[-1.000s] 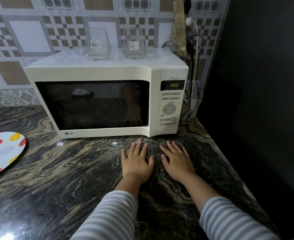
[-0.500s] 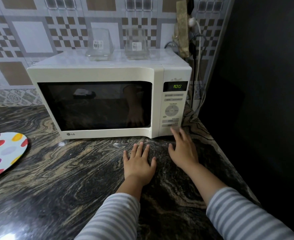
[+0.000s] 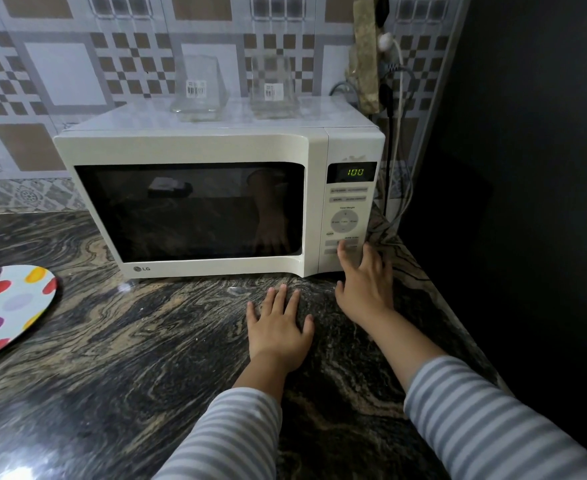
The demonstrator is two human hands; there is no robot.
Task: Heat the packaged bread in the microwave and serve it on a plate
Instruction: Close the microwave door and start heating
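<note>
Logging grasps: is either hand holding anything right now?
Nothing is held. The left hand lies flat on the marbled countertop; the right hand's fingers reach the white microwave's buttons.

Your left hand (image 3: 278, 327) rests on a polished, glossy stone countertop (image 3: 112, 358) with swirling veins. The microwave (image 3: 216, 147) in front of you has a smooth cream plastic casing and a dark, reflective glass door (image 3: 188, 211). Two clear glass jars (image 3: 198, 86) stand on top. Your sleeves (image 3: 486, 417) are soft striped cloth.
</note>
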